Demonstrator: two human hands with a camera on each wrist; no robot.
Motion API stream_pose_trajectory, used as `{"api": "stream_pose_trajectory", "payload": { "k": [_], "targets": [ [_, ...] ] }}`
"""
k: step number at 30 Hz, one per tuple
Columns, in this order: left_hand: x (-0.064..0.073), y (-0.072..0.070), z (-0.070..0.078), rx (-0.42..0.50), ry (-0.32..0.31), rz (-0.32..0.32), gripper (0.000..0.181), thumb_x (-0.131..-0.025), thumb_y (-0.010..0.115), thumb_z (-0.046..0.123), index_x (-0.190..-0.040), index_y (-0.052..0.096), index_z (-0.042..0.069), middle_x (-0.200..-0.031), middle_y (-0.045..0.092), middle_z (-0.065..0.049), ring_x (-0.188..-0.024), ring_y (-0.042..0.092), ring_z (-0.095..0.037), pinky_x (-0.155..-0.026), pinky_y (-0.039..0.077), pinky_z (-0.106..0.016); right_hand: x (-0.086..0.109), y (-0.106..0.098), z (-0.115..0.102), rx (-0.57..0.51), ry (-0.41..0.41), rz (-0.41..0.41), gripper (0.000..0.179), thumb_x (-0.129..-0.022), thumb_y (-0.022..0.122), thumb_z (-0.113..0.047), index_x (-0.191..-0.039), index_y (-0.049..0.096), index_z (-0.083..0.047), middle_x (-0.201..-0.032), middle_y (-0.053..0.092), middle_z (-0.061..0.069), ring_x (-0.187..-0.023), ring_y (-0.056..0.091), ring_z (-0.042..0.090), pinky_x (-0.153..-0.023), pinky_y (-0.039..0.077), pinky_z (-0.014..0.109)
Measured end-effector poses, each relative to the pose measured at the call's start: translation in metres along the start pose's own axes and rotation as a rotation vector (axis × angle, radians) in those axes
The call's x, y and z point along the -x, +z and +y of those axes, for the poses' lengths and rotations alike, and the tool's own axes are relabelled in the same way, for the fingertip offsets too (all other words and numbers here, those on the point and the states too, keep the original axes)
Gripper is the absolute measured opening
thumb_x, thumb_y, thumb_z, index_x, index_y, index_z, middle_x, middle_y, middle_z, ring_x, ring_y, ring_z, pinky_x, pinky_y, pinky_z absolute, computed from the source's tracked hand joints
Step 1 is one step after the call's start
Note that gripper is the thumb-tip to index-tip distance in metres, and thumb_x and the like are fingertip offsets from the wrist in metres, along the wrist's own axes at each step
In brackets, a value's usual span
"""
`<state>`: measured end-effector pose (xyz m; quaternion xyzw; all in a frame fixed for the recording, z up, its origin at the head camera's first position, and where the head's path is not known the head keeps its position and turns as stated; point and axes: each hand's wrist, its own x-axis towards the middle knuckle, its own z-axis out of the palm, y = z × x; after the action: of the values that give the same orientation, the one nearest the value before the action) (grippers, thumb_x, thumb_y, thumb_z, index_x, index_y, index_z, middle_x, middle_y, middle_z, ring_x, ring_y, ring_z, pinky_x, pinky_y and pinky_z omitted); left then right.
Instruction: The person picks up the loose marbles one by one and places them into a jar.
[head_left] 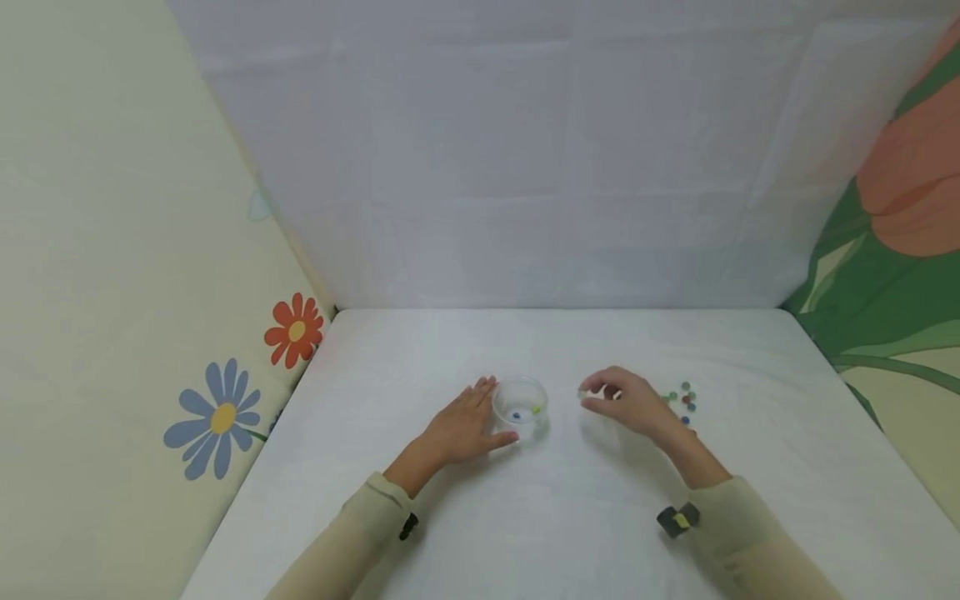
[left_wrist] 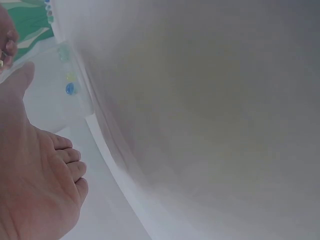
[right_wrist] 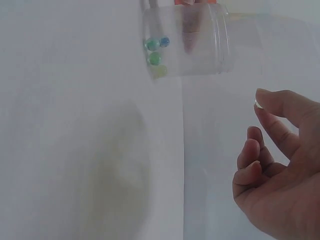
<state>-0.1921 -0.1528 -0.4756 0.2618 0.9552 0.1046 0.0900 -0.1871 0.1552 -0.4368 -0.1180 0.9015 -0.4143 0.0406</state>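
A clear round plastic jar (head_left: 521, 400) stands upright on the table with several glass marbles at its bottom, blue (left_wrist: 70, 89), yellow (left_wrist: 70, 77) and green (right_wrist: 155, 58). My left hand (head_left: 463, 429) lies against the jar's left side, fingers straight behind it and thumb stretched out in front. To the right of the jar, my right hand (head_left: 626, 402) pinches a small pale marble (right_wrist: 258, 104) between thumb and forefinger, above the table. The fingertips cover most of that marble. The other fingers of this hand are curled loosely.
Several loose marbles (head_left: 686, 397), green, red and blue, lie on the white-covered table (head_left: 525, 525) just right of my right hand and partly behind it. A white cloth wall (head_left: 480, 167) rises at the table's back edge. Flower-patterned panels (head_left: 135, 275) flank both sides.
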Motion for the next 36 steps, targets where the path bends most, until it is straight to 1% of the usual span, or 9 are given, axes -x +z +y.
{"api": "stream_pose_trajectory", "payload": {
  "k": [10,17,24,27,31,36],
  "targets": [
    [0.000,0.000,0.000,-0.006,-0.015,-0.001,0.101,-0.096,0.047,0.072,-0.160,0.018,-0.001,-0.168,0.016,-0.013,-0.157,0.013,-0.025,-0.128,0.014,-0.037,-0.008,0.012,-0.009,-0.028,-0.067,-0.022,0.019,-0.091,0.076,-0.019,-0.108,0.073,-0.010,-0.105,0.066,0.007,-0.089,0.058,0.018,-0.074,0.050,0.029],
    [0.000,0.001,-0.001,-0.006,-0.018,-0.002,0.103,-0.095,0.045,0.073,-0.161,0.017,0.000,-0.169,0.015,-0.012,-0.157,0.012,-0.024,-0.128,0.013,-0.037,-0.010,0.019,-0.016,-0.017,-0.123,-0.024,0.019,-0.091,0.075,-0.019,-0.108,0.074,-0.010,-0.104,0.067,0.007,-0.088,0.059,0.017,-0.073,0.051,0.027],
    [0.001,0.001,-0.002,-0.005,-0.014,0.001,0.103,-0.095,0.045,0.073,-0.161,0.017,0.000,-0.169,0.015,-0.013,-0.157,0.012,-0.024,-0.128,0.013,-0.038,-0.015,0.026,-0.023,-0.029,-0.135,-0.045,0.018,-0.092,0.075,-0.021,-0.108,0.074,-0.011,-0.104,0.066,0.006,-0.088,0.058,0.016,-0.073,0.050,0.026],
    [0.000,0.001,-0.001,-0.011,-0.014,0.001,0.103,-0.095,0.045,0.073,-0.161,0.017,-0.001,-0.169,0.015,-0.013,-0.157,0.012,-0.025,-0.128,0.013,-0.038,-0.017,0.029,-0.026,-0.043,-0.158,-0.056,0.019,-0.093,0.074,-0.021,-0.109,0.074,-0.011,-0.106,0.066,0.006,-0.089,0.058,0.017,-0.074,0.051,0.027],
    [0.000,0.000,0.000,-0.008,-0.013,-0.003,0.103,-0.096,0.045,0.073,-0.160,0.017,-0.002,-0.168,0.014,-0.014,-0.157,0.011,-0.025,-0.128,0.013,-0.039,-0.022,0.035,-0.031,-0.062,-0.151,-0.064,0.018,-0.093,0.074,-0.021,-0.109,0.074,-0.012,-0.105,0.066,0.005,-0.090,0.058,0.016,-0.074,0.050,0.026],
    [0.000,0.000,0.001,-0.014,-0.009,-0.005,0.103,-0.095,0.045,0.073,-0.160,0.017,-0.002,-0.168,0.015,-0.014,-0.157,0.011,-0.025,-0.128,0.013,-0.039,-0.026,0.041,-0.036,-0.078,-0.122,-0.082,0.019,-0.092,0.075,-0.022,-0.109,0.074,-0.012,-0.106,0.066,0.005,-0.090,0.058,0.017,-0.076,0.051,0.028]
  ]
}}
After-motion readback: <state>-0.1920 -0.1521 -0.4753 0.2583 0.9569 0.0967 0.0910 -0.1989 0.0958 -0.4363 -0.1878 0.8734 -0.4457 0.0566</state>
